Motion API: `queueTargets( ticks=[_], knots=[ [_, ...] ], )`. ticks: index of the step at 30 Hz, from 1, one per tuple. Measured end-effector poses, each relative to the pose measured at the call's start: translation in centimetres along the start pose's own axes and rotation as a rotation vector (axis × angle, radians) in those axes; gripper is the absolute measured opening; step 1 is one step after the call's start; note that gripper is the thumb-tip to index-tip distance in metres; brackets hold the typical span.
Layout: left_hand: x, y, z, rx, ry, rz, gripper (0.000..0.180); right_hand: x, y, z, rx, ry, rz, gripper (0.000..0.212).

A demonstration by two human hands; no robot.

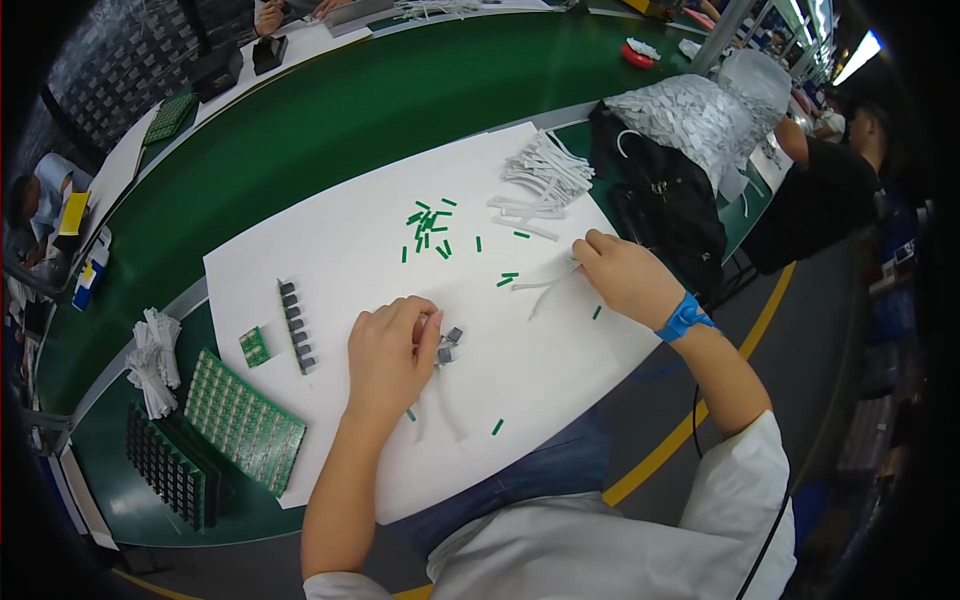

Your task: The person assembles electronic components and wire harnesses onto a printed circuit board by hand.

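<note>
My left hand (385, 360) rests over the white sheet (350, 230), its thumb and fingertips closed together; what they pinch, if anything, is hidden. Small dark-grey parts (447, 355) lie by its thumb, with blurred white leads trailing below. Further right, my right hand (622, 278), with a blue wrist band (685, 317), pinches one end of a thin white cable (545, 284) whose split ends point left. Several short green strips (428, 228) are scattered beyond the hands. Left of my left hand lie a narrow board strip with dark blocks (295, 325) and a small green circuit board (254, 347).
White cables (548, 170) lie piled at the sheet's far right. Green circuit-board panels (240, 420), black-studded panels (165, 470) and a white cable bundle (154, 360) sit at the left. A black bag (660, 190) and a plastic bag of white pieces (680, 120) stand right.
</note>
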State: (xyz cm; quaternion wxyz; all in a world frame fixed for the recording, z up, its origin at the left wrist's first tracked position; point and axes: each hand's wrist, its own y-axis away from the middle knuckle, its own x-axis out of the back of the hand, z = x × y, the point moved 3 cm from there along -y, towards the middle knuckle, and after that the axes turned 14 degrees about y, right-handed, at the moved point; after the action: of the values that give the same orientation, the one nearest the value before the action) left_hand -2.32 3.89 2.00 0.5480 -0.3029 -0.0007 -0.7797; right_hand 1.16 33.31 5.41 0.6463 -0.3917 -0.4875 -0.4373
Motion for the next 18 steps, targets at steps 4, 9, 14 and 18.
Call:
queueTargets(
  ticks=[4,9,14,18],
  knots=[
    [-0.2,-0.1,-0.2,-0.040,-0.027,-0.019,0.007,-0.4,-0.7,1.0,-0.003,0.037,-0.107,0.015],
    [-0.3,0.2,-0.4,0.004,-0.046,-0.031,0.008,0.1,-1.0,1.8,0.016,-0.036,-0.175,0.011],
    [-0.4,0.1,-0.5,0.000,-0.022,-0.023,0.007,0.1,-0.5,0.2,0.116,0.026,-0.103,0.015],
    [-0.4,0.1,-0.5,0.006,-0.022,-0.022,0.007,0.0,-0.6,0.0,0.172,0.079,-0.089,0.020]
  ],
)
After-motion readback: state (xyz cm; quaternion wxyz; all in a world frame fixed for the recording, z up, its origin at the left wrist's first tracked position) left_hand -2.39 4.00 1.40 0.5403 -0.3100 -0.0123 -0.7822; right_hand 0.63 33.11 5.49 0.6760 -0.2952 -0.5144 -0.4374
